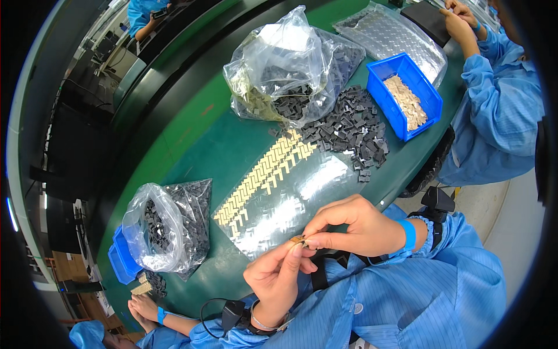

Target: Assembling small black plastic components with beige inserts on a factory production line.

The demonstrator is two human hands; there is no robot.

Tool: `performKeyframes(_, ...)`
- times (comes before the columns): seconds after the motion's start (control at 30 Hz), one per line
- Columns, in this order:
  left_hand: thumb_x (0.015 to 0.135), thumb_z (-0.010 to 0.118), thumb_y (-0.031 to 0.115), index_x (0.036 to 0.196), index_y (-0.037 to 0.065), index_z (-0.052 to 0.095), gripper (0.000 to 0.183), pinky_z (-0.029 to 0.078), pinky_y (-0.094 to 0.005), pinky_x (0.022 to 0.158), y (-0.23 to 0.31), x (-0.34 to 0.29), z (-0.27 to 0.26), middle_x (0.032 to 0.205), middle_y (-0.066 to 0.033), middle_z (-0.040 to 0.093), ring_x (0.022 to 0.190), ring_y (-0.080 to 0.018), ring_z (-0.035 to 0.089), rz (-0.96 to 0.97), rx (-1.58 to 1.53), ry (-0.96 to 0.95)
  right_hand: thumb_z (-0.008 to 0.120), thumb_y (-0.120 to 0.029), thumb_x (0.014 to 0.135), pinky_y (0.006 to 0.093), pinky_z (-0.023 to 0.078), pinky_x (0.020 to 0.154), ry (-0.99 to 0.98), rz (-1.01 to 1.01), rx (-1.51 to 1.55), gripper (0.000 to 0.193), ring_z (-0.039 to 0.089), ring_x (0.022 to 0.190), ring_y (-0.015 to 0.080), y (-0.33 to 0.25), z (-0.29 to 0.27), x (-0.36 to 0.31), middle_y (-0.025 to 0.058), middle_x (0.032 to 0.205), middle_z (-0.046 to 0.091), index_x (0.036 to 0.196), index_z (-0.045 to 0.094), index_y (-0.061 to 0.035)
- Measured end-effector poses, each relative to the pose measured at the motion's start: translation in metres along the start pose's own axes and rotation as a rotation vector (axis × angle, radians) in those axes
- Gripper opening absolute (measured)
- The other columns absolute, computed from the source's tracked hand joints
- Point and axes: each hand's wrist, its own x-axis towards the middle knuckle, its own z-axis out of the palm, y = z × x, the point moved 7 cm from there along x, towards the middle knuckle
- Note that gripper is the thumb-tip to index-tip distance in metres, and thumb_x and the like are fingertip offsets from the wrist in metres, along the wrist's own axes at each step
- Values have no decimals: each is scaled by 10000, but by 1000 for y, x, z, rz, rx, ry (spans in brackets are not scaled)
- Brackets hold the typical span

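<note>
Near the table's front edge my left hand (278,274) and my right hand (363,228) meet, thumbs and fingertips pinched on one small tan-and-dark piece (299,239). Fingers cover much of it, so its exact shape is hidden. Just beyond my hands lies a clear plastic sheet (273,218) with a glossy backing. On it, cream angled strips (256,185) form slanting rows. A heap of small black plastic parts (354,125) spreads at the sheet's far right end.
A big clear bag (273,75) of black parts stands behind the heap, with a blue bin (429,110) of tan pieces to its right. Another bag (195,227) and a blue bin (119,259) stand left. Co-workers' hands (462,26) (142,307) work at both sides.
</note>
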Motion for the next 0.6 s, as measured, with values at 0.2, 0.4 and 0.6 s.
performKeyframes(0.2, 829, 607, -14, 940, -95, 630, 139, 508, -229, 567, -1, 3, 2, 846, -155, 648, 656, -141, 613, -34, -46, -25, 619, -85, 813, 278, 490, 652, -12, -28, -37, 123, 618, 706, 160, -5, -1, 1, 108, 773, 641, 868, 622, 25)
performKeyframes(0.4, 786, 642, 10, 866, -68, 642, 113, 481, -255, 587, 6, 7, -5, 864, -152, 584, 653, -160, 569, 80, 15, 2, 611, -79, 820, 266, 483, 638, -89, -1, -59, 122, 592, 679, 135, 0, 3, 3, 92, 761, 629, 878, 619, 28)
performKeyframes(0.6, 756, 665, -6, 863, -47, 656, 115, 423, -221, 647, 15, 2, -7, 895, -99, 535, 772, -139, 520, 268, 158, 154, 587, -85, 857, 238, 488, 641, -66, 147, 280, 147, 584, 701, 96, 17, 13, 0, 67, 789, 640, 921, 634, 39)
